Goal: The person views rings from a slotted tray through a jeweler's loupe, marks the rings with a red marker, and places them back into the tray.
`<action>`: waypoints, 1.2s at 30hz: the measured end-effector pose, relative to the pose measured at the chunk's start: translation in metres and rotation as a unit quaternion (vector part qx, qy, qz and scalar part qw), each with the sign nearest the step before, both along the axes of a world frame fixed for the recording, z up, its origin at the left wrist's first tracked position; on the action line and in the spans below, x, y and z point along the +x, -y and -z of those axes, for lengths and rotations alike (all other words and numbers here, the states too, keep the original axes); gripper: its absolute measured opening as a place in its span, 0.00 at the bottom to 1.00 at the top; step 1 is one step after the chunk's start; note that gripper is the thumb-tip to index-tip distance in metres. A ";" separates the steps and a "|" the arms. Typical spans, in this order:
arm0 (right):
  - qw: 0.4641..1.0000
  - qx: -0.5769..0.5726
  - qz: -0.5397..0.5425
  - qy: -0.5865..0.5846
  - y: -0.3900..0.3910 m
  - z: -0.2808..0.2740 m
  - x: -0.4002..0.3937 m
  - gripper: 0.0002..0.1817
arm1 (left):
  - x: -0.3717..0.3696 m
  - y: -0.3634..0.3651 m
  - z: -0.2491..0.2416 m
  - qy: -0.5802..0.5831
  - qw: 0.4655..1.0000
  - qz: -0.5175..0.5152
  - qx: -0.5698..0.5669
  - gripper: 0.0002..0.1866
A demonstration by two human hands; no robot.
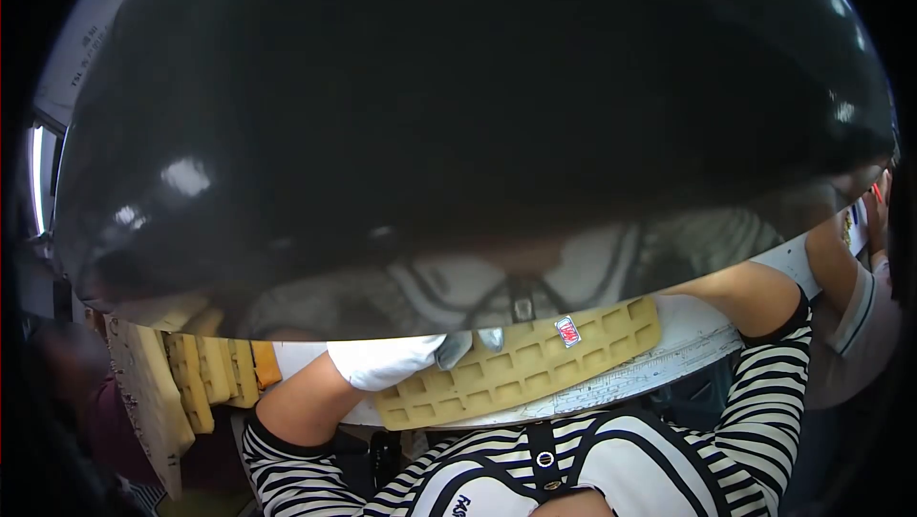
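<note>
My left hand point(453, 351), in a white glove with grey fingertips, is over a yellow tray point(516, 388) with rows of square pockets. Most of its fingers are hidden behind a large dark glossy shape point(458, 135) that fills the upper view, so its grip does not show. A small red and white piece point(568, 332) with lettering lies on the tray to the right of that hand. On the right my bare forearm reaches up behind the dark shape. My right hand is hidden there.
The tray rests on a worn white table point(693, 336). Several similar yellow trays point(148, 383) stand on edge at the left, with an orange piece point(266, 362) beside them. Another person's arm point(841, 274) is at the far right. A blurred dark shape is at the far left.
</note>
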State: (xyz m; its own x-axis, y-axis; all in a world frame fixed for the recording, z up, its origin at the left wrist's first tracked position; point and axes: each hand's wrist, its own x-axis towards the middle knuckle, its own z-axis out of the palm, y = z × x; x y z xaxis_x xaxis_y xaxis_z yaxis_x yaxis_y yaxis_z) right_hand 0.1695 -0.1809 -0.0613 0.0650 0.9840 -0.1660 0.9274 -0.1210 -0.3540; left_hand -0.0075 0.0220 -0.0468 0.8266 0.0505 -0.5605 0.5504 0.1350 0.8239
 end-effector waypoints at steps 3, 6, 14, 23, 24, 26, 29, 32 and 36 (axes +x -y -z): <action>0.997 -0.041 0.007 -0.065 -0.001 0.005 -0.001 0.17 | 0.004 -0.001 -0.006 0.039 0.997 0.045 0.048 0.19; 0.992 -0.068 0.015 -0.109 -0.002 -0.006 -0.002 0.19 | 0.005 0.001 -0.010 0.028 0.998 0.038 0.032 0.19; 0.932 -0.031 0.196 -0.303 -0.007 -0.048 -0.020 0.16 | 0.012 0.003 -0.017 0.060 0.992 0.094 0.051 0.19; 0.926 0.350 0.020 -0.138 -0.006 -0.028 -0.022 0.20 | 0.014 0.012 -0.027 0.057 0.986 0.027 -0.156 0.18; 0.933 0.340 0.024 -0.118 -0.005 -0.030 -0.022 0.19 | 0.013 0.008 -0.019 0.086 0.987 0.056 -0.123 0.17; 0.944 0.318 0.030 -0.079 -0.003 -0.035 -0.023 0.15 | 0.014 0.005 -0.013 0.113 0.989 0.089 -0.043 0.15; 0.940 0.136 0.179 -0.258 -0.008 -0.054 -0.028 0.13 | 0.011 0.011 -0.019 0.125 0.988 0.072 0.051 0.13; 0.884 0.108 0.222 -0.397 -0.007 -0.056 -0.028 0.14 | 0.010 0.012 -0.021 0.098 0.993 0.049 0.048 0.13; 0.829 0.102 0.240 -0.494 -0.005 -0.053 -0.026 0.15 | 0.013 0.015 -0.024 0.058 0.998 0.009 0.028 0.13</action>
